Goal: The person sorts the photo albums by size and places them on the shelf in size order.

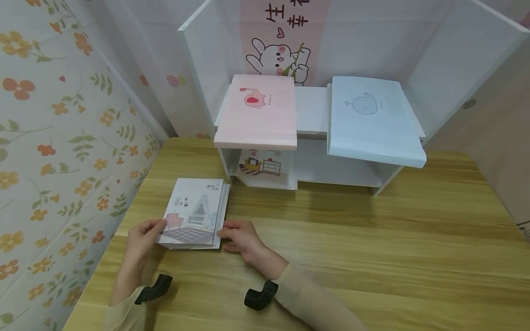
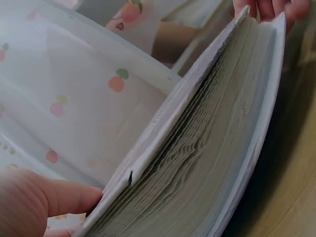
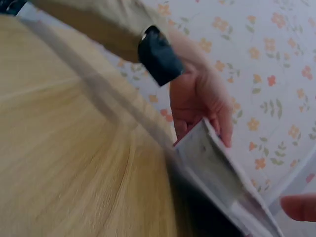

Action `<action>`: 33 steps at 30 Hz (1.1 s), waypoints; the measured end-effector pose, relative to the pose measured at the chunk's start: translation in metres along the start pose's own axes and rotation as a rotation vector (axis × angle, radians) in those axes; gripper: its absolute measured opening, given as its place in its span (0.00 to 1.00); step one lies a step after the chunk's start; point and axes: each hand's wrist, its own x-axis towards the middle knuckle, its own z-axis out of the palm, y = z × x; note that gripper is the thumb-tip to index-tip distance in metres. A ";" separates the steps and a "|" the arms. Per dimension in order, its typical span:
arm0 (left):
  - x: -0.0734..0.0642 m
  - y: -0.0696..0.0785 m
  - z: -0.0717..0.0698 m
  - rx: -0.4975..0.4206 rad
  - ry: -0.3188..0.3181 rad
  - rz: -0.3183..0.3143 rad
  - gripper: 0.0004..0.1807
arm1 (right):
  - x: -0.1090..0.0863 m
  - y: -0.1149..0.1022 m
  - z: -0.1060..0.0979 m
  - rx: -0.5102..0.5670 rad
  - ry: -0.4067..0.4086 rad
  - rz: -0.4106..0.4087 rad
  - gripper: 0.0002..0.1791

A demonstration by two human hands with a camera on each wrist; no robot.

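A thick hardcover notebook (image 1: 186, 211) lies near the table's left side, its cover printed with a grey building, a barcode and a pink shape. My left hand (image 1: 142, 236) grips its near left corner, the thumb on the cover. At the right edge my right hand (image 1: 244, 239) holds the covers with thumb and fingers. In the left wrist view the page block of the notebook (image 2: 192, 148) shows wavy leaves between two pale covers. The right wrist view has the left hand (image 3: 202, 98) at one end of the notebook.
Behind stands a white desktop shelf (image 1: 312, 110). A pink elephant notebook (image 1: 261, 122) and a light blue whale notebook (image 1: 372, 133) lie on top, overhanging its front. Another printed notebook (image 1: 265, 177) lies on the lower level. A floral curtain (image 1: 62, 151) borders the wooden table (image 1: 372, 253) on the left.
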 end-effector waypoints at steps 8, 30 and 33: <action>-0.010 -0.002 0.000 -0.316 -0.154 -0.029 0.06 | -0.002 -0.002 0.001 -0.115 0.044 -0.129 0.20; -0.044 -0.015 -0.008 -0.751 -0.251 0.261 0.12 | -0.014 -0.016 0.000 -0.121 -0.042 -0.159 0.27; -0.051 -0.013 -0.007 -0.784 -0.249 0.288 0.13 | -0.021 -0.017 -0.002 -0.112 -0.061 -0.179 0.27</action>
